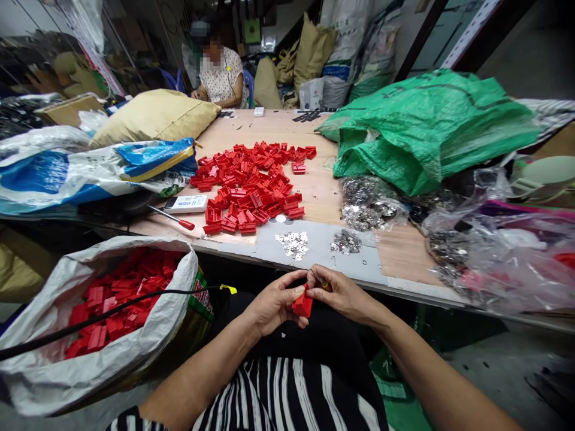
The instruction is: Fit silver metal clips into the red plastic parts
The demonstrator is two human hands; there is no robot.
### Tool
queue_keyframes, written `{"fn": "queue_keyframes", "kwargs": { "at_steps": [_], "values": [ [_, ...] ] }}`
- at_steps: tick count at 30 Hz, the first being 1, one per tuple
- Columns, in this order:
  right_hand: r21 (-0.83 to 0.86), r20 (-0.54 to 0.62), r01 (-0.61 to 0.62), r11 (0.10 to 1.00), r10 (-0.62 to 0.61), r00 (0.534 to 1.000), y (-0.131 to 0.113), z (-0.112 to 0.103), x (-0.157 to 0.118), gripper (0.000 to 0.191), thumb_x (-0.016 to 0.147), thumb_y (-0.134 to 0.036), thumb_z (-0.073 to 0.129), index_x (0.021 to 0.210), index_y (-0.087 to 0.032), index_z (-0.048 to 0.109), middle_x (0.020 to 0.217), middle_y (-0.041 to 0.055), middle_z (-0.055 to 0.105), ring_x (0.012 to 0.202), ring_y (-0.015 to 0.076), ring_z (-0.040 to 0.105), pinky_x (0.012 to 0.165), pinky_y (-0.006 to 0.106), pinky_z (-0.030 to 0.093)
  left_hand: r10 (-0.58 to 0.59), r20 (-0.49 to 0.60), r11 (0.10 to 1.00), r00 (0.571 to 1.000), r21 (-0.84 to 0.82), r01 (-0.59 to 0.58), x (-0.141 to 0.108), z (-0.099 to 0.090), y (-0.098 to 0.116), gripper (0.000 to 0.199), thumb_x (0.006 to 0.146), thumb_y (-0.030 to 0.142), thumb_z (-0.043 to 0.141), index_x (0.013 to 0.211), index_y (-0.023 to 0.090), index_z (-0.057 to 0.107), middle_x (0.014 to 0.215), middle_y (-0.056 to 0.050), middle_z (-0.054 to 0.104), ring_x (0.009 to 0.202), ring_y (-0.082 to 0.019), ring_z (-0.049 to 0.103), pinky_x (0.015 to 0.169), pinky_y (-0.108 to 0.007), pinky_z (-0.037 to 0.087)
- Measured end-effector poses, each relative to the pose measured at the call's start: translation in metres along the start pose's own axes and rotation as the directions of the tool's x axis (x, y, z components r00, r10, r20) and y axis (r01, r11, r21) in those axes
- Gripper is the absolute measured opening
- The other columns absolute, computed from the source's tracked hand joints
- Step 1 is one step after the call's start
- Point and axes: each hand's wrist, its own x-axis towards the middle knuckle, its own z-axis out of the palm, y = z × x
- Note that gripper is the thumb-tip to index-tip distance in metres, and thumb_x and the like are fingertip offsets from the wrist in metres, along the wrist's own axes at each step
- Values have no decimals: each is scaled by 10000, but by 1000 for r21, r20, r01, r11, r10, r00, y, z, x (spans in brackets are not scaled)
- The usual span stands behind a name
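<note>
Over my lap, just off the table's front edge, my left hand (276,302) grips a red plastic part (302,303). My right hand (335,290) is closed, its fingertips touching the top of that part; a small yellowish item (325,286) shows between its fingers, too small to make out fully. On the grey sheet (314,237) beyond my hands lie a pile of light metal pieces (294,245) and a darker pile of small metal pieces (345,241). A large heap of red parts (256,191) spreads over the table behind them.
An open white sack (173,323) of red parts stands at the left, a black cable crossing it. A red-handled screwdriver (185,224) lies near a white box (186,204). Bags of metal pieces (366,203) and a green sack (431,120) occupy the right. A person sits across.
</note>
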Motion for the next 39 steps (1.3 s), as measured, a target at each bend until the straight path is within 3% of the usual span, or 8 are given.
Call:
{"fn": "queue_keyframes", "kwargs": {
  "at_steps": [5,8,11,13,16,19,29,39],
  "values": [
    [53,-139,9,999,-1,990,7,3,5,195,853,-340,588,769,-205,475,725,-28,466,655,128,419,583,247,346,82,-123,992,989,109,-68,4,0,3,539,839,444,598,1287,156,515,702,-47,673,502,-154,639,516,-264,511],
    [63,-271,-18,998,34,962,10,4,8,228,826,-375,612,759,-204,478,715,-29,456,645,128,407,581,252,338,307,-191,921,932,308,-240,1,2,6,484,824,456,614,1213,169,614,883,-89,691,641,-159,661,606,-265,513],
    [74,-327,-28,997,51,944,12,6,8,245,812,-395,626,756,-203,485,723,-23,474,649,130,416,588,258,342,574,-96,686,813,599,-413,-3,3,7,436,705,298,766,1124,204,687,1113,-84,643,910,-194,629,785,-270,507],
    [96,-318,-32,995,61,946,13,9,7,260,812,-412,628,761,-202,484,723,-26,471,643,126,415,580,256,341,680,7,489,733,740,-461,-4,2,5,447,681,220,782,1118,229,686,1112,-70,648,1010,-216,596,902,-311,480],
    [144,-297,-33,989,75,952,15,13,7,299,799,-443,649,773,-198,478,723,-34,445,637,117,405,578,250,341,747,138,246,650,851,-464,0,-2,1,358,751,177,712,1103,231,669,1048,-59,677,996,-210,608,929,-360,477],
    [235,-273,-34,971,100,957,16,15,6,341,765,-462,696,835,-198,492,768,-30,465,663,114,433,599,248,355,749,232,102,621,886,-453,3,-6,-1,282,799,182,669,1077,219,648,1015,-54,689,956,-191,625,877,-341,504],
    [381,-90,-161,910,209,974,15,13,-3,423,758,-468,720,1012,-188,532,867,12,568,652,100,453,547,231,310,744,270,78,611,873,-481,-3,-6,-6,234,802,226,680,1029,182,647,960,-65,703,897,-182,645,821,-305,518],
    [637,30,-243,732,292,956,15,27,-5,462,644,-394,813,977,-183,573,722,-31,502,558,71,381,485,201,264,701,267,240,661,785,-571,-7,-26,-7,282,748,274,741,1014,199,685,943,-56,731,863,-176,657,801,-287,507]
  ]
}}
